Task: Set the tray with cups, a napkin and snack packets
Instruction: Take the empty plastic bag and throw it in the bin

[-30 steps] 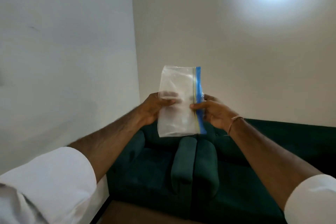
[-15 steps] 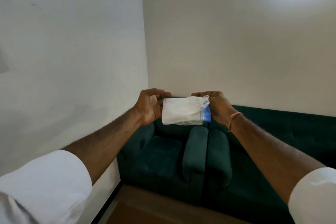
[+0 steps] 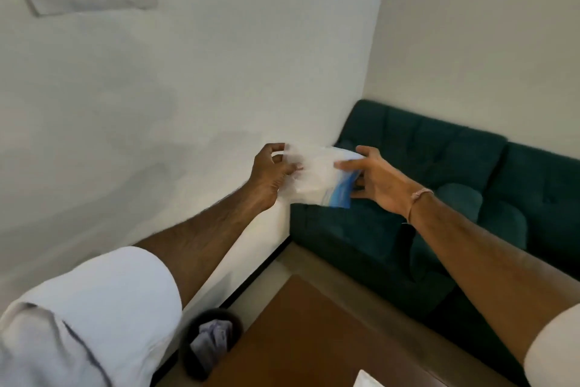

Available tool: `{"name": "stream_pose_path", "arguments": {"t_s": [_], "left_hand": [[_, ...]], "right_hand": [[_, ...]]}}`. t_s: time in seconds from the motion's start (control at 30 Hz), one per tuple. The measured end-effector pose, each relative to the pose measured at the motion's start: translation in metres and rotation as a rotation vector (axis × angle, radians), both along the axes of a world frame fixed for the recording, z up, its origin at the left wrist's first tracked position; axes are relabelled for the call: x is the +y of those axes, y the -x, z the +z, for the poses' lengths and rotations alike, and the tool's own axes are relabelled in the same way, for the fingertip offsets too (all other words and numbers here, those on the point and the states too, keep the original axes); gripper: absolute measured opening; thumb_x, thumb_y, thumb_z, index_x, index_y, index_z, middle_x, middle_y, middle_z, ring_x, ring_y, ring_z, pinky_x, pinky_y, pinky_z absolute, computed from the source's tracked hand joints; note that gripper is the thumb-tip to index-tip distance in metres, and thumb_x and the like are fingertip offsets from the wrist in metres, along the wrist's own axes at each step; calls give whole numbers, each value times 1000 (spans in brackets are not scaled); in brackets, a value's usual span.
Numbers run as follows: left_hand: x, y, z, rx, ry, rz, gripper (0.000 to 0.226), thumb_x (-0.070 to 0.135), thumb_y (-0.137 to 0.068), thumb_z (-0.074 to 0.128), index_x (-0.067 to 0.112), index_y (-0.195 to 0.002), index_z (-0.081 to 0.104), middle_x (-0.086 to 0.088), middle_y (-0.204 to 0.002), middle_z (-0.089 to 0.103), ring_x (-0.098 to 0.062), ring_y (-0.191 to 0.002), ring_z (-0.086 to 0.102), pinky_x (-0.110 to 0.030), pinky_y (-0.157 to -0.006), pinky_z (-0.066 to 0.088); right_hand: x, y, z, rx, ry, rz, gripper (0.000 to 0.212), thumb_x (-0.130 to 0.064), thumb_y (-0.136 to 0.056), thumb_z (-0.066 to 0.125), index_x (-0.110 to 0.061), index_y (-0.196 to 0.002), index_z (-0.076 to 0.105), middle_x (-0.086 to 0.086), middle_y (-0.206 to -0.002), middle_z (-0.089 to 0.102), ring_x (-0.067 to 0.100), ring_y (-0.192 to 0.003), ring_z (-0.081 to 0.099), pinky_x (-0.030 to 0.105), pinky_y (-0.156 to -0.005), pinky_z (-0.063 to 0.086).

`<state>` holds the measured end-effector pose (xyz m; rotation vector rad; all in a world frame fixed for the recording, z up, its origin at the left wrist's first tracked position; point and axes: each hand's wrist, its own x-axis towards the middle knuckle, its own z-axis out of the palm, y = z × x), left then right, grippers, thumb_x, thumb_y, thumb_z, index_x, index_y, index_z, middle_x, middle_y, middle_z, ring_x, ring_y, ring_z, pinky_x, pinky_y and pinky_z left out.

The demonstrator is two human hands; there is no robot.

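A clear plastic zip bag [image 3: 317, 178] with a blue seal strip hangs in the air in front of me, blurred by motion, with something white inside. My left hand [image 3: 271, 176] pinches its left edge between thumb and fingers. My right hand [image 3: 375, 179] grips its right end at the blue strip, thumb on top. Both arms reach forward over the corner of the room. No tray or cups are in view.
A dark green sofa [image 3: 439, 198] fills the right corner against white walls. A brown table [image 3: 314, 339] lies below, with a white object's corner [image 3: 367, 382] at its near edge. A black bin [image 3: 210, 342] holding crumpled paper stands by the left wall.
My view has swung left and down, so the table and bin now show. The bag went from upright to folded and horizontal, and both hands have lowered with it.
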<state>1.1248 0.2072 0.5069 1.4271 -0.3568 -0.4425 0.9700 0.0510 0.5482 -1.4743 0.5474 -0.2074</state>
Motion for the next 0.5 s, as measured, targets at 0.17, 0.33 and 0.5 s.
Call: {"name": "stream_pose_path", "arguments": {"t_s": [0.17,0.33,0.5], "left_hand": [[74,-91,-85,126,-38,68,61,-7,-63,85,19,-111,57,-14,-108,70,-27,-96,69,-33,-71,58],[146,-147,-199,68,-335,227,54,6,-70,83,28,-111,55,5,-123,58,-16,-101,61,-21,-69,48],[201,-180,-337,202,-500,170,24,7,-80,76,25,-95,70,-8,-117,69,-23,-105,65,-34,-93,50]], "right_hand": [[52,-120,-88,41,3,-10,62,16,-74,63,-17,-122,43,13,-119,55,33,-108,59,44,-75,58],[110,-222,-209,169,75,-4,37,8,-76,68,-5,-109,57,16,-111,65,36,-102,65,46,-81,59],[180,-285,-352,376,205,35,23,-4,-75,71,-6,-96,65,12,-98,64,30,-92,61,42,-82,56]]}}
